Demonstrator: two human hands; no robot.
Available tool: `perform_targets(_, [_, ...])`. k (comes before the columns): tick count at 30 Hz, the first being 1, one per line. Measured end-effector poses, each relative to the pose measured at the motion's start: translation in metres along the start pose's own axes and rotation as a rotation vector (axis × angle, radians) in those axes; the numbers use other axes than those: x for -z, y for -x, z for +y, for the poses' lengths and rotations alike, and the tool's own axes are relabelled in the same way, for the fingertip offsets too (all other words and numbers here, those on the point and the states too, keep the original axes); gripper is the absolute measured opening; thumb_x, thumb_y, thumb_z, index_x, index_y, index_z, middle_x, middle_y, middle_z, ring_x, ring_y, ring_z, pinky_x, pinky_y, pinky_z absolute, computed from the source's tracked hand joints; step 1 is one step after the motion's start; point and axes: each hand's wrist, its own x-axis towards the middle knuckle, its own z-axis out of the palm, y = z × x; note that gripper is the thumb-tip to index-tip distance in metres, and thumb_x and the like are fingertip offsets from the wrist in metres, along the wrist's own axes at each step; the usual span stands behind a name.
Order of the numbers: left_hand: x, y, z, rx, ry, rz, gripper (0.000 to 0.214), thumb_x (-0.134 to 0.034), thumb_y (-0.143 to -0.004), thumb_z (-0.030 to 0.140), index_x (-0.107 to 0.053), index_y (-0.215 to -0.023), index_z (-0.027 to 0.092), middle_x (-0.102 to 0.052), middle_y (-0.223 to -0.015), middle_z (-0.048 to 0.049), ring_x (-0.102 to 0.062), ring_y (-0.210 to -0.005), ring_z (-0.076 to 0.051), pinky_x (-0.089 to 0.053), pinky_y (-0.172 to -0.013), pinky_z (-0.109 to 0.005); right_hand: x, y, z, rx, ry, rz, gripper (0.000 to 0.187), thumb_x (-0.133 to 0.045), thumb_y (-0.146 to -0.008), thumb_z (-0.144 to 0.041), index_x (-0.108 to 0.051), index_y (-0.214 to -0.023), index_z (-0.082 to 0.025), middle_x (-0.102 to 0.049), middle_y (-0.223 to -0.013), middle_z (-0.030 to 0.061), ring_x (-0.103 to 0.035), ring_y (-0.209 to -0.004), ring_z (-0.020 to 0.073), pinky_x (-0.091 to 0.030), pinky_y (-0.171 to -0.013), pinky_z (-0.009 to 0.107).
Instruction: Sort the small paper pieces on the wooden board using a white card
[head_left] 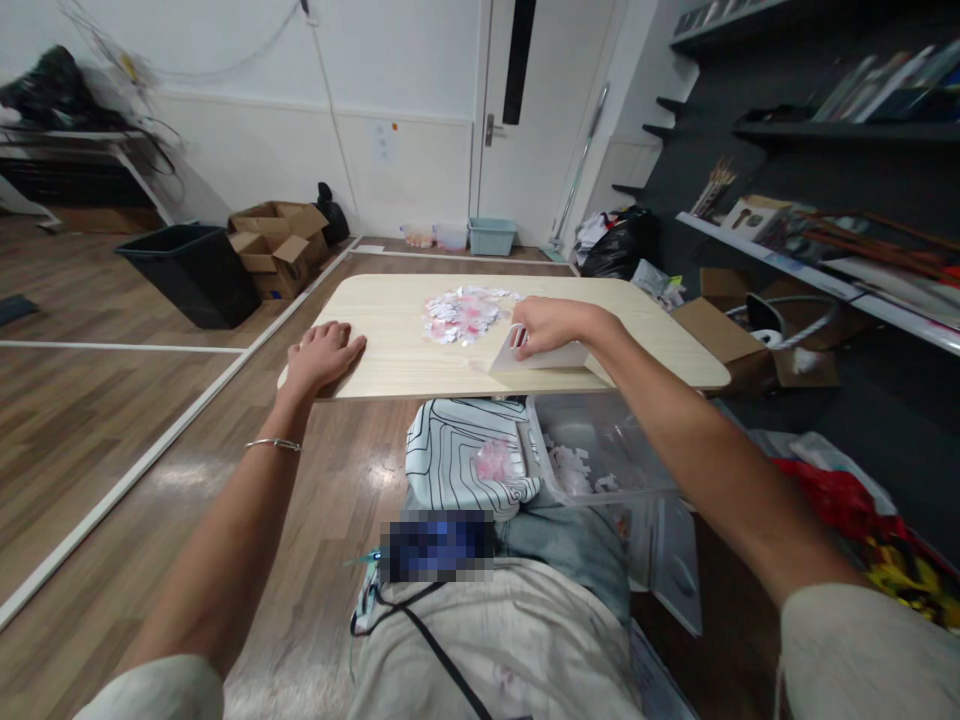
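Observation:
A low pale wooden table (390, 350) stands in front of me. On its far middle lies a heap of small pink and white pieces (463, 314). My right hand (544, 325) is closed on a flat white plastic scraper (536, 356), whose edge rests on the tabletop just right of the heap. My left hand (324, 355) lies flat on the table's near left edge, fingers stretched out, holding nothing. A thin bracelet sits on my left wrist.
A clear plastic bin (600, 450) with several white pieces sits under the table's near edge by my lap, beside a patterned cushion (465, 450). A black bin (191, 270) and cardboard boxes (277, 245) stand at the far left. Shelves (825, 260) line the right wall.

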Motion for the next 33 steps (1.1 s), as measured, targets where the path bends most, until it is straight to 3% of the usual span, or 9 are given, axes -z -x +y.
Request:
perform_targets(3, [0.001, 0.0, 0.0, 0.009, 0.0, -0.005, 0.081, -0.037, -0.114, 0.067, -0.068, -0.175, 0.024, -0.057, -0.195, -0.0211, -0.048, -0.181, -0.051, -0.042, -0.144, -0.077, -0.002, 0.004, 0.001, 0.01, -0.022, -0.006, 0.041, -0.092, -0.092, -0.028, -0.096, -0.126, -0.005, -0.095, -0.108, 0.018, -0.084, -0.099, 0.0307, -0.052, -0.084, 0.035])
perform_targets(9, [0.003, -0.001, 0.001, 0.01, 0.001, -0.007, 0.083, -0.037, -0.113, 0.068, -0.068, -0.174, 0.022, -0.056, -0.195, -0.0224, -0.05, -0.179, -0.051, -0.042, -0.144, -0.077, -0.005, 0.013, -0.002, 0.033, -0.033, -0.006, 0.028, -0.082, -0.094, -0.018, -0.097, -0.114, -0.005, -0.088, -0.087, 0.012, -0.073, -0.083, 0.0234, -0.045, -0.077, 0.034])
perform_targets(17, [0.0, -0.003, -0.001, 0.015, -0.005, 0.003, 0.079, -0.037, -0.113, 0.068, -0.069, -0.172, 0.025, -0.059, -0.193, -0.0208, -0.05, -0.179, -0.051, -0.044, -0.143, -0.076, -0.011, 0.024, -0.011, 0.02, -0.008, 0.032, 0.01, -0.08, -0.091, -0.015, -0.088, -0.085, -0.014, -0.074, -0.068, 0.0044, -0.061, -0.073, 0.019, -0.038, -0.076, 0.035])
perform_targets(23, [0.0, -0.003, -0.001, 0.007, -0.018, -0.009, 0.082, -0.035, -0.114, 0.067, -0.067, -0.174, 0.021, -0.057, -0.194, -0.0232, -0.05, -0.18, -0.05, -0.042, -0.145, -0.076, -0.021, 0.044, -0.026, -0.011, -0.02, 0.076, 0.019, -0.074, -0.085, -0.007, -0.075, -0.07, -0.018, -0.066, -0.062, 0.0026, -0.054, -0.069, 0.0178, -0.033, -0.074, 0.037])
perform_targets(29, [-0.003, -0.003, 0.0, 0.004, -0.006, 0.004, 0.074, -0.038, -0.116, 0.064, -0.071, -0.17, 0.026, -0.06, -0.193, -0.0205, -0.053, -0.178, -0.049, -0.044, -0.143, -0.076, -0.029, 0.057, -0.034, -0.037, -0.04, 0.131, 0.024, -0.067, -0.074, -0.001, -0.062, -0.062, -0.021, -0.064, -0.062, 0.0018, -0.049, -0.066, 0.0163, -0.03, -0.073, 0.037])
perform_targets(33, [-0.005, -0.003, 0.0, -0.009, 0.006, 0.016, 0.07, -0.039, -0.116, 0.062, -0.074, -0.167, 0.028, -0.062, -0.191, -0.0202, -0.054, -0.177, -0.049, -0.046, -0.14, -0.079, -0.024, 0.057, -0.034, -0.066, -0.095, 0.142, 0.036, -0.068, -0.077, 0.0, -0.049, -0.058, -0.023, -0.053, -0.059, -0.0013, -0.043, -0.066, 0.0151, -0.029, -0.072, 0.036])
